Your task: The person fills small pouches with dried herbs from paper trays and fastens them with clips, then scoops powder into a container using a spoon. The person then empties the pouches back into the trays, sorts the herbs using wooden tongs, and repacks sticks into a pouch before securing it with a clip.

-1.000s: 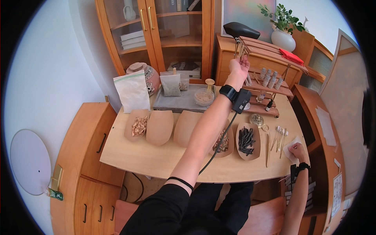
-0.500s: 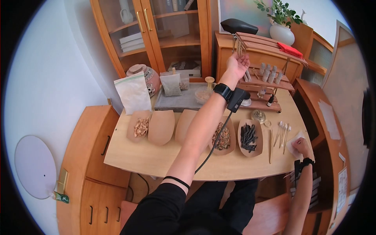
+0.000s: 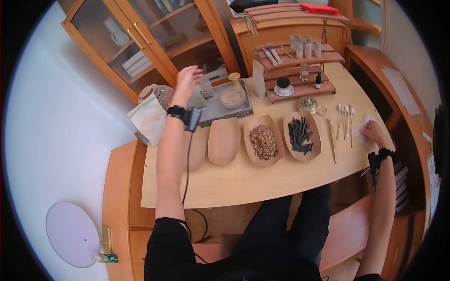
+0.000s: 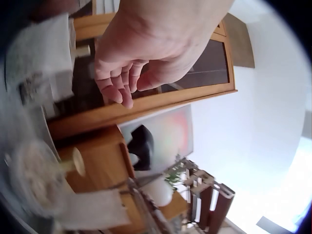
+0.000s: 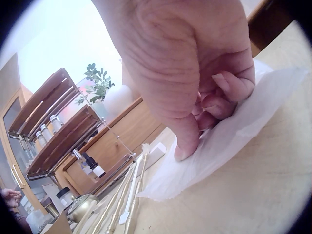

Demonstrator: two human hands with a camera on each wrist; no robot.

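Observation:
My left hand (image 3: 189,79) is raised above the grey tray (image 3: 243,111), near the small clear bags (image 3: 205,88). Its fingers bend loosely with nothing between them, as the left wrist view of the hand (image 4: 153,53) also shows. At the table's right side my right hand (image 3: 373,133) rests on a thin white sheet (image 3: 362,140). In the right wrist view, the curled fingers and thumb of that hand (image 5: 195,92) grip the sheet (image 5: 229,141). Just left of it lie gold tools and brushes (image 3: 346,125).
Paper trays hold dried petals (image 3: 263,142) and black sticks (image 3: 300,136); another paper tray (image 3: 224,141) stands beside them. Behind are a wooden rack (image 3: 300,58) with small bottles, a glass bowl (image 3: 233,96) and a white pouch (image 3: 151,119). A glass-door cabinet (image 3: 171,42) stands beyond.
My left hand has moved away from the rack's upper left end, leftward to above the tray and bags. The head view has turned and tilted down. My right hand stays on the sheet.

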